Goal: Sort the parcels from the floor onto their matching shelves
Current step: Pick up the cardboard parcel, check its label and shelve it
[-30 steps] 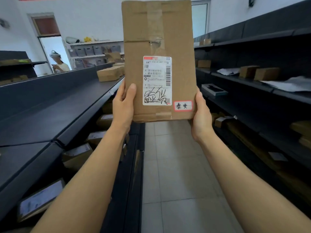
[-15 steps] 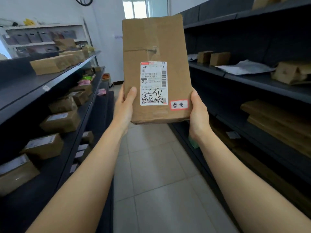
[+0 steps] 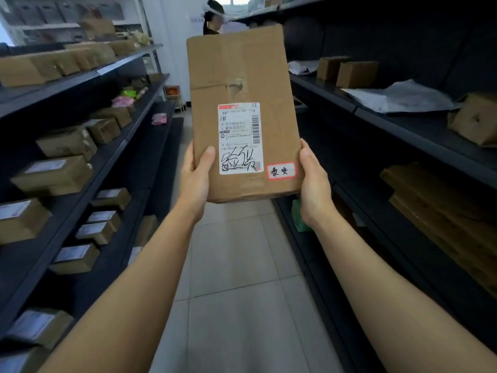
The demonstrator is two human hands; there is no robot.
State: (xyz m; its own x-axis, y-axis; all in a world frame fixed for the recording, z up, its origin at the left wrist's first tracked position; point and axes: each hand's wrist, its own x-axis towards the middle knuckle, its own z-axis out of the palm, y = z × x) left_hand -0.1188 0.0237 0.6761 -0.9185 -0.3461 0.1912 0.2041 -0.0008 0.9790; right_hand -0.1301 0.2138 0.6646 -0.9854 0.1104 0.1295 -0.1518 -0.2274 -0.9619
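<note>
Parcel (image 3: pixel 242 111) up in the middle of the aisle, flat cardboard box held upright, label side facing the carrier, well above the tiled floor (image 3: pixel 242 305) and clear of the racks on either side. Risk here, as I read it: the grip is only at the bottom corners, so all that tall cardboard above the hands could tip forward or slide down through the palms if the hold loosens. And the eyes seem to be on the white shipping label (image 3: pixel 240 138) and the small red-bordered sticker (image 3: pixel 281 170) beside it, lower right of the parcel, not on the way ahead, with another person (image 3: pixel 212 18) standing beyond the parcel's top edge. A collision looks possible. A misread sticker would mean the wrong shelf, too.

Now the pose. Both forearms stretched out level, converging on the parcel's base. Left hand (image 3: pixel 195 181) clasps the lower left edge, thumb across the front face, fingers hidden behind. Right hand (image 3: pixel 313 181) cups the lower right edge, palm pressed to the side, fingers wrapped out of sight. Shelved boxes (image 3: pixel 53 176) sit left of the parcel, dark shelving (image 3: pixel 403 122) to its right.
</note>
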